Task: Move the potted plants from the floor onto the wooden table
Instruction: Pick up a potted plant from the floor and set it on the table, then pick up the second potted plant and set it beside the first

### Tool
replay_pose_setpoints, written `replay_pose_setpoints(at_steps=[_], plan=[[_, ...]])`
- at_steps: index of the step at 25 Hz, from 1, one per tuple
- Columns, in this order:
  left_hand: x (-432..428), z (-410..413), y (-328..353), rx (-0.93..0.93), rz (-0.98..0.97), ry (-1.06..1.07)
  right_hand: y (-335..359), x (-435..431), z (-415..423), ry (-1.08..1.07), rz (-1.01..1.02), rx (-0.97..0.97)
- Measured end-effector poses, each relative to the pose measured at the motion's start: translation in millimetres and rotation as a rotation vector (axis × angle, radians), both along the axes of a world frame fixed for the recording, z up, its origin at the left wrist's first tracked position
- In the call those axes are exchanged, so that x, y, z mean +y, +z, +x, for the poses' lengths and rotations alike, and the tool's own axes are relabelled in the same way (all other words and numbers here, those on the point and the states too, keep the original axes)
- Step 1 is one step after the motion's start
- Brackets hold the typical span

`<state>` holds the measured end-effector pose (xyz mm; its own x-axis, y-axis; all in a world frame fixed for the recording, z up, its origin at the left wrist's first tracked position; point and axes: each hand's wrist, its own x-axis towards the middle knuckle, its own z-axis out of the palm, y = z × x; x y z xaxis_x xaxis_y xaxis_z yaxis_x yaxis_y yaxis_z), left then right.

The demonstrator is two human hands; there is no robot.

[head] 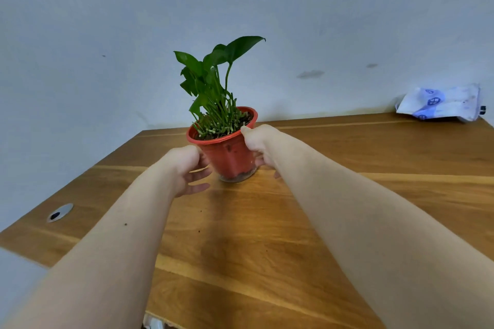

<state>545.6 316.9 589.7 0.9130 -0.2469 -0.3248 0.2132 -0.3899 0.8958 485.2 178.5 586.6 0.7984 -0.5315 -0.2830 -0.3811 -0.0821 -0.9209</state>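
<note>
Right hand [258,141] grips the pot [230,155], thumb on its rim, fingers curled round its side. Left hand [184,165] sits just beside it, fingers loosely spread. Between them the pot stands slightly tilted on the table [240,248]. A packet [441,104] lies well to the right.

Bare tabletop [240,262] was noted near, left and right of the potted plant [230,152]. Far side was bounded by wall [347,21]. A crumpled packet [441,104] was recorded at far right corner, a grommet [60,212] at left edge.
</note>
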Motion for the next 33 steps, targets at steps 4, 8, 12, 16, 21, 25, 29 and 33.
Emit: replay_pose_setpoints(at_steps=[4,8,12,16,21,25,29,33], plan=[[10.3,-9.9,0.8,0.002,0.009,-0.034,1.4,-3.9,-31.3,-0.039,-0.069,0.03],[-0.5,-24.5,12.3,0.0,0.022,-0.088,-2.8,-16.0,-69.2,-0.094,-0.078,0.016],[-30.7,-49.6,21.6,0.033,-0.003,-0.138,2.8,-32.5,-104.3,-0.126,-0.119,0.026],[-78.5,-89.9,25.5,0.043,-0.013,-0.264,8.3,-61.4,-144.9,-0.178,-0.156,0.059],[-135.7,-131.3,27.6,0.011,-0.061,-0.417,15.7,-95.0,-198.2,-0.294,-0.14,0.07],[-178.6,-176.3,28.8,-0.014,-0.09,-0.519,16.4,-122.2,-245.3,-0.403,-0.109,0.052],[-213.3,-216.7,27.5,-0.033,-0.109,-0.599,9.4,-145.1,-287.7,-0.541,-0.078,-0.048],[-245.1,-263.4,26.2,-0.046,-0.105,-0.688,5.6,-158.1,-341.2,-0.572,-0.119,-0.126]])
